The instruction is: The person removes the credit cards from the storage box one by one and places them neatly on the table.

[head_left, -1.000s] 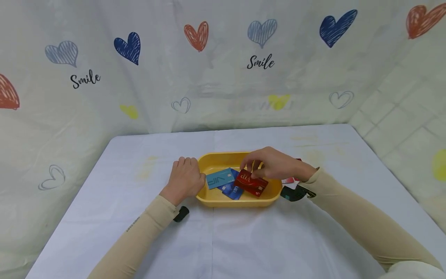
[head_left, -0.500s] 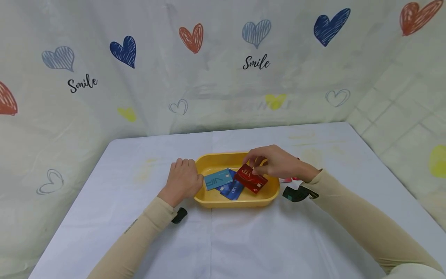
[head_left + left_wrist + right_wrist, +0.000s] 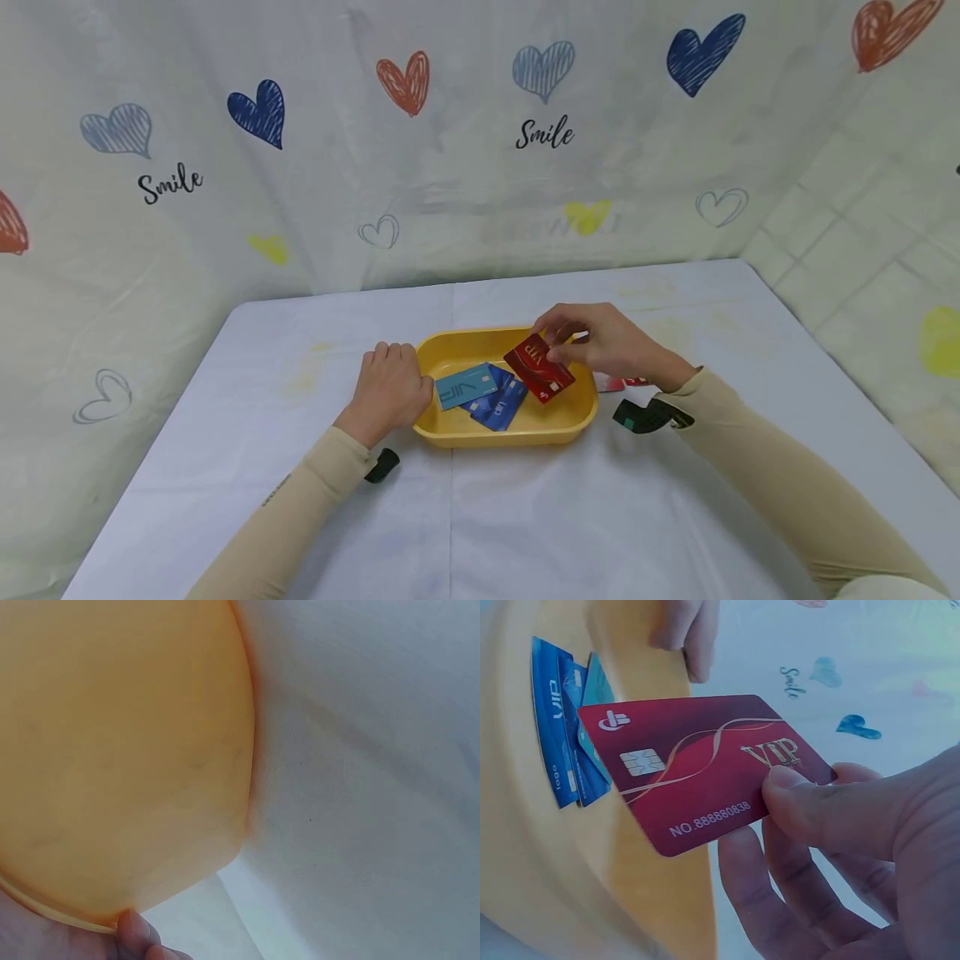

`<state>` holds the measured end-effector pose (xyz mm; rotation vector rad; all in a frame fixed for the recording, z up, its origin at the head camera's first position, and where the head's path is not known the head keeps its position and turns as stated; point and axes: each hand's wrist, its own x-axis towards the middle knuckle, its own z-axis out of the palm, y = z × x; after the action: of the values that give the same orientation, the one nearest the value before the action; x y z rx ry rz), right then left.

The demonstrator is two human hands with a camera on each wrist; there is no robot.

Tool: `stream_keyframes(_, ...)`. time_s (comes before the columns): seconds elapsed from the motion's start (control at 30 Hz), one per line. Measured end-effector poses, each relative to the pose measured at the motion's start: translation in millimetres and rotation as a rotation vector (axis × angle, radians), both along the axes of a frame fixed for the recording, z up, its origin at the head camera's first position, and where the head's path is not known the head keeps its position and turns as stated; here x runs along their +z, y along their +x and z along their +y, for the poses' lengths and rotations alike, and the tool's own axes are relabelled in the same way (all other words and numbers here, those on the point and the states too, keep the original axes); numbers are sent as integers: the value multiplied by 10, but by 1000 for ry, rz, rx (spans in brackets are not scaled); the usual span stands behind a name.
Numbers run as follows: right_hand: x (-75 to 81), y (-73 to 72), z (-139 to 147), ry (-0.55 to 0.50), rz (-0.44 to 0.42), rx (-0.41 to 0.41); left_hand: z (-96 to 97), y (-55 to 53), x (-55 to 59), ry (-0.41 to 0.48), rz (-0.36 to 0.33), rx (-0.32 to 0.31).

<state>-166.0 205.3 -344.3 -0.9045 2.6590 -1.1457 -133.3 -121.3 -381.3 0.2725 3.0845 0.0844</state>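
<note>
A red VIP card (image 3: 536, 371) with a chip is pinched between the thumb and fingers of my right hand (image 3: 600, 340), held above the right half of a yellow tray (image 3: 502, 438). In the right wrist view the red card (image 3: 682, 772) shows its printed face and number. Inside the tray lie a light-blue card (image 3: 465, 387) and darker blue cards (image 3: 504, 407), overlapping. My left hand (image 3: 390, 387) grips the tray's left rim; the left wrist view shows its fingertips (image 3: 135, 930) at the edge of the tray wall (image 3: 127, 765).
Just right of the tray, partly hidden by my right hand, lie red-and-white cards (image 3: 609, 382). A white cloth covers the table (image 3: 360, 533). Behind it hangs a curtain (image 3: 465, 167) with hearts and "Smile" lettering.
My right hand has risen slightly and moved a little away with the red card, which has lifted off the blue cards and tilted more upright. The left hand keeps its grip on the rim.
</note>
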Motion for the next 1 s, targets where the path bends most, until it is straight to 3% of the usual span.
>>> stream_keyframes(0.53, -47, -16, 222, -108, -20, -133, -11, -14, -23, 10, -8, -2)
stream_keyframes(0.8, -39, 1, 322, -129, -77, -205, -21, -18, -37, 4, -11, -8)
stream_keyframes(1.0, -45, 22, 420, -141, -56, -243, -16, -20, -22, 14, -8, -5)
